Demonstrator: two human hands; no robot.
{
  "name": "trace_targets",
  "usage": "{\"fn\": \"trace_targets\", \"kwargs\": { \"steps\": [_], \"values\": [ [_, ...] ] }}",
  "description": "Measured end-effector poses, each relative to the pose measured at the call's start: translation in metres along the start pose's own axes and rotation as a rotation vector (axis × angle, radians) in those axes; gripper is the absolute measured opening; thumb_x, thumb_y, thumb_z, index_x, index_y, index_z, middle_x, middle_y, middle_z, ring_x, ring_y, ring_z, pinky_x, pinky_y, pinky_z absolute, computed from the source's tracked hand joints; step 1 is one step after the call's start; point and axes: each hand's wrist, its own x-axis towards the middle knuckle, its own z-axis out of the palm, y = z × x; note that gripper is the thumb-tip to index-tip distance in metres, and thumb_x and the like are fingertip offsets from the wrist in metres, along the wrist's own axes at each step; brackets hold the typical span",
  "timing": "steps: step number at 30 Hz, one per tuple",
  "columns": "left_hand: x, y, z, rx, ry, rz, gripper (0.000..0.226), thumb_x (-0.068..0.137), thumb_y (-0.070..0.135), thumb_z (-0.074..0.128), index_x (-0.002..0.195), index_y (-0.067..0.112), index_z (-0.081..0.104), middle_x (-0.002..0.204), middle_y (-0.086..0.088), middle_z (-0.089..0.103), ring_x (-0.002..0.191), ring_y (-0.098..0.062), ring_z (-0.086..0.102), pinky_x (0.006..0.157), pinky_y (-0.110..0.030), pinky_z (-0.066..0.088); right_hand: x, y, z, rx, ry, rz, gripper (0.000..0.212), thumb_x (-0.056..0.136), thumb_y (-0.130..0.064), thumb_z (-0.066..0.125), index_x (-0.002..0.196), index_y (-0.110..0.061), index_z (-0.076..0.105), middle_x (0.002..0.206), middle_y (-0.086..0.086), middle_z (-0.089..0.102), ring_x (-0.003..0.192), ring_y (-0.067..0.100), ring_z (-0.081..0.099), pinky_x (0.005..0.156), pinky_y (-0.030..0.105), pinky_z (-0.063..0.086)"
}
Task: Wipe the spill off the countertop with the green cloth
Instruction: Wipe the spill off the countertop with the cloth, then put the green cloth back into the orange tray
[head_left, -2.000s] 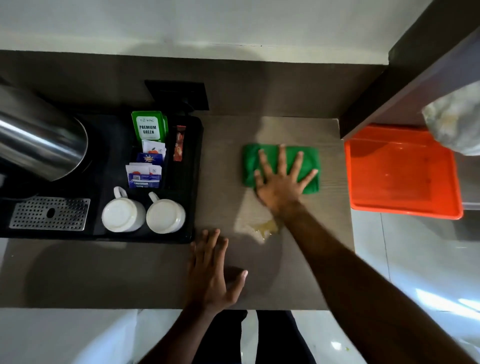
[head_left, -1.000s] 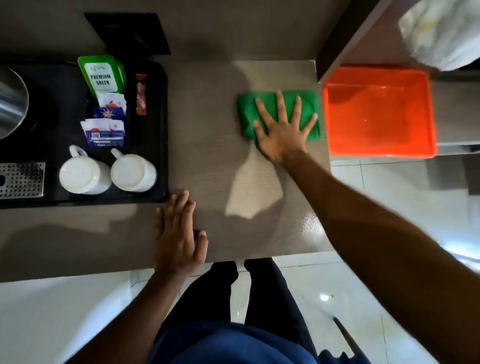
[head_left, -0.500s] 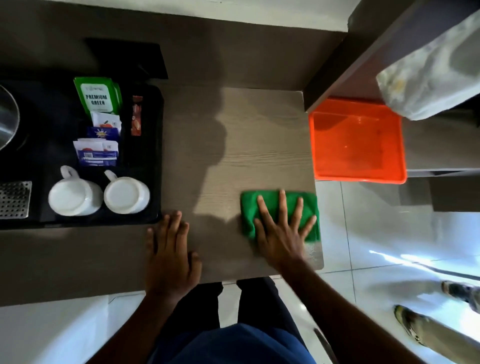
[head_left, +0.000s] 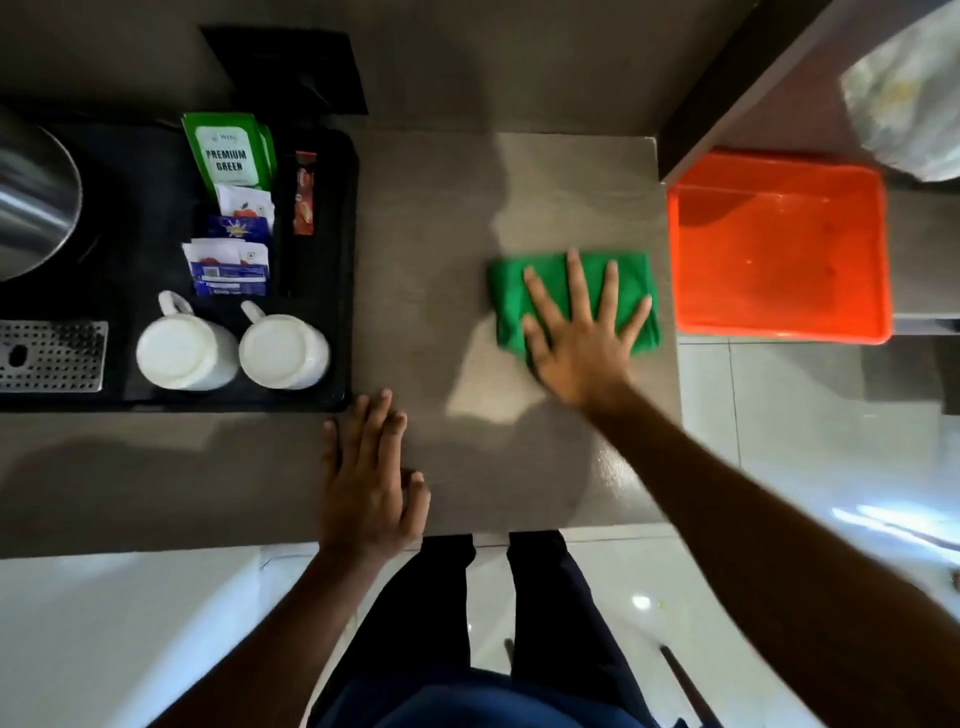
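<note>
A folded green cloth (head_left: 540, 288) lies on the grey-brown countertop (head_left: 431, 249), close to its right edge. My right hand (head_left: 579, 338) presses flat on the cloth with the fingers spread. My left hand (head_left: 366, 478) rests flat on the countertop near the front edge, to the left of the cloth, with nothing in it. I see no liquid on the bare surface around the cloth; a faint sheen shows near the front right corner.
A black tray (head_left: 337, 260) at the left carries two white cups (head_left: 234, 353), tea sachets (head_left: 228, 156) and a steel kettle (head_left: 31, 208). An orange bin (head_left: 779, 249) sits just past the counter's right edge. A white bag (head_left: 904, 98) hangs above it.
My right hand has slid the cloth away from the front edge toward the middle of the counter's right side. My left hand has stayed planted near the front edge.
</note>
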Motion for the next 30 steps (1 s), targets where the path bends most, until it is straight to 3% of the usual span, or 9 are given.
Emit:
{"fn": "trace_targets", "kwargs": {
  "steps": [4, 9, 14, 18, 20, 22, 24, 27, 30],
  "values": [
    [0.003, 0.008, -0.013, 0.01, -0.078, -0.035, 0.068, 0.076, 0.032, 0.048, 0.136, 0.001, 0.054, 0.161, -0.02, 0.04, 0.153, -0.037, 0.031, 0.123, -0.064, 0.02, -0.159, 0.016, 0.02, -0.022, -0.117, 0.03, 0.063, 0.096, -0.064, 0.028, 0.155, -0.055, 0.01, 0.173, 0.003, 0.011, 0.154, 0.049, 0.012, 0.108, 0.085, 0.011],
    [0.012, 0.026, -0.033, 0.039, -0.184, -0.098, 0.073, 0.075, 0.039, 0.048, 0.14, 0.007, 0.051, 0.159, -0.018, 0.043, 0.148, -0.04, 0.037, 0.118, -0.064, 0.028, -0.185, 0.022, -0.003, -0.038, -0.232, -0.019, 0.068, 0.094, -0.074, 0.024, 0.157, -0.05, 0.013, 0.172, 0.002, 0.007, 0.156, 0.044, 0.003, 0.113, 0.078, -0.001],
    [0.04, 0.062, -0.051, 0.035, -0.197, -0.025, 0.075, 0.086, 0.051, 0.045, 0.149, 0.011, 0.046, 0.159, -0.017, 0.043, 0.147, -0.041, 0.038, 0.118, -0.067, 0.027, -0.198, 0.032, -0.029, -0.152, -0.329, -0.172, 0.074, 0.076, -0.065, 0.072, 0.142, -0.037, 0.057, 0.155, 0.0, 0.052, 0.141, 0.037, 0.049, 0.099, 0.073, 0.046],
    [0.069, 0.094, -0.065, 0.059, -0.179, 0.006, 0.077, 0.088, 0.057, 0.041, 0.151, 0.012, 0.045, 0.161, -0.017, 0.042, 0.146, -0.043, 0.039, 0.115, -0.069, 0.03, -0.181, 0.041, -0.031, -0.147, -0.496, -0.241, 0.065, 0.099, -0.032, 0.053, 0.158, -0.03, 0.027, 0.173, -0.002, 0.006, 0.157, 0.04, 0.004, 0.118, 0.071, 0.017],
    [0.082, 0.107, -0.072, 0.081, -0.167, 0.03, 0.076, 0.088, 0.057, 0.04, 0.149, 0.012, 0.047, 0.159, -0.018, 0.044, 0.145, -0.044, 0.042, 0.111, -0.068, 0.035, -0.177, 0.046, -0.039, -0.141, -0.464, -0.317, 0.058, 0.095, -0.026, 0.057, 0.151, -0.023, 0.042, 0.17, 0.002, 0.022, 0.155, 0.037, 0.021, 0.116, 0.06, 0.033],
    [0.095, 0.118, -0.076, 0.095, -0.143, 0.037, 0.076, 0.088, 0.057, 0.039, 0.147, 0.01, 0.05, 0.158, -0.019, 0.046, 0.143, -0.045, 0.044, 0.109, -0.068, 0.037, -0.168, 0.052, -0.053, -0.125, -0.345, -0.292, 0.047, 0.087, -0.035, 0.066, 0.132, -0.024, 0.061, 0.143, 0.004, 0.063, 0.127, 0.033, 0.063, 0.09, 0.041, 0.057],
    [0.106, 0.128, -0.079, 0.09, -0.117, 0.027, 0.077, 0.088, 0.057, 0.038, 0.146, 0.008, 0.052, 0.157, -0.02, 0.046, 0.143, -0.046, 0.043, 0.109, -0.069, 0.036, -0.151, 0.067, -0.067, 0.133, -0.231, -0.124, 0.037, 0.096, -0.038, 0.052, 0.129, -0.021, 0.056, 0.119, 0.01, 0.073, 0.101, 0.038, 0.071, 0.079, 0.041, 0.057],
    [0.117, 0.139, -0.08, 0.121, -0.089, 0.04, 0.075, 0.09, 0.058, 0.038, 0.147, 0.011, 0.05, 0.159, -0.018, 0.044, 0.145, -0.043, 0.042, 0.111, -0.067, 0.035, -0.117, 0.104, -0.091, 0.77, -0.152, 0.074, 0.032, 0.106, -0.021, 0.047, 0.137, -0.011, 0.048, 0.114, 0.015, 0.069, 0.101, 0.034, 0.067, 0.087, 0.038, 0.053],
    [0.13, 0.155, -0.077, 0.126, -0.073, 0.045, 0.074, 0.09, 0.058, 0.04, 0.148, 0.013, 0.048, 0.16, -0.016, 0.043, 0.146, -0.042, 0.04, 0.112, -0.067, 0.036, -0.076, 0.143, -0.114, 1.319, -0.106, 0.216, 0.038, 0.105, -0.008, 0.05, 0.142, -0.015, 0.044, 0.109, 0.018, 0.068, 0.095, 0.028, 0.071, 0.077, 0.036, 0.06]
  ]
}}
